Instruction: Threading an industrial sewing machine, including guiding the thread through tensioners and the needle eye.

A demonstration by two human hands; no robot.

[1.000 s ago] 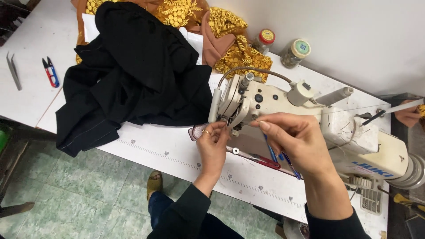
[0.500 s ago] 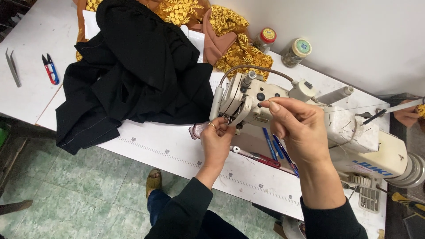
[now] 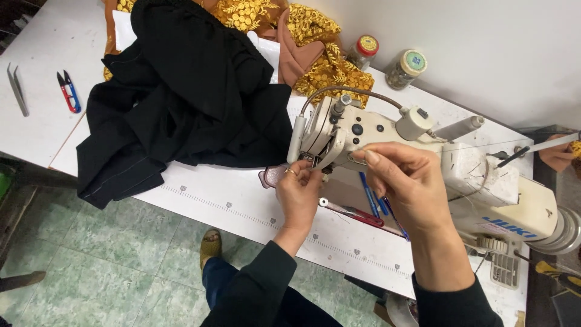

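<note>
Now, head view, looking down on my two hands at the sewing machine [image 3: 423, 151] on the white worktop [image 3: 242, 203].

Left hand [image 3: 299, 194]: fingertips pinched together right at the needle area under the machine head, closed on something too fine to make out, most likely thread. A ring shows on one finger. Since half a second ago this hand has crept up and in, tight against the presser foot region.

Right hand [image 3: 411, 181]: raised in front of the machine body, thumb and forefinger pinched near the face plate. I cannot tell for sure what it grips; a thread end is my guess. Compared with a second ago it has lifted from beside the left hand to the machine head. I read this as threading work well under way, both hands now fixed on the needle path.

Around them: black fabric [image 3: 187, 103] heaped to the left of the machine, partly hanging off the near edge. Gold embroidered cloth [image 3: 315, 48] lies at the far side. Two lidded jars [image 3: 387, 57] stand far, by the wall. Thread snips [image 3: 68, 92] and tweezers [image 3: 17, 88] lie well apart at far left. A red-handled tool [image 3: 357, 213] lies just right of the left hand.
</note>
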